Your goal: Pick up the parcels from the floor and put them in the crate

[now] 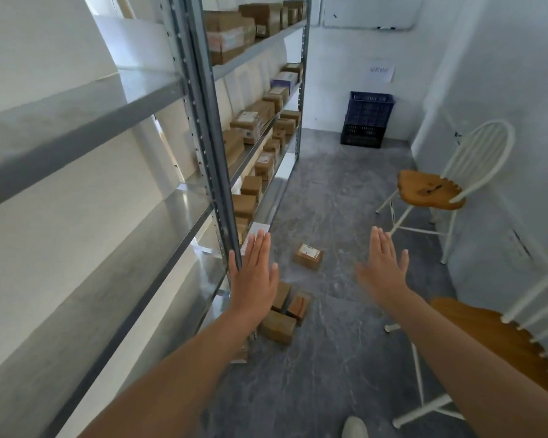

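Brown cardboard parcels (pixel 278 325) lay clustered on the floor (pixel 329 358) beside the shelving (pixel 200 121), one labelled parcel (pixel 308 256) apart; the blue crate (pixel 369 109) stood against the far wall. The left grip (pixel 255 273) and right grip (pixel 383 267) hovered flat-fingered, empty.

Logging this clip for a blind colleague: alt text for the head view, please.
The left hand and right hand reach forward, open and empty, toward cardboard parcels on the grey floor beside a metal shelf rack. A blue crate stands by the far wall; white chairs stand at right.
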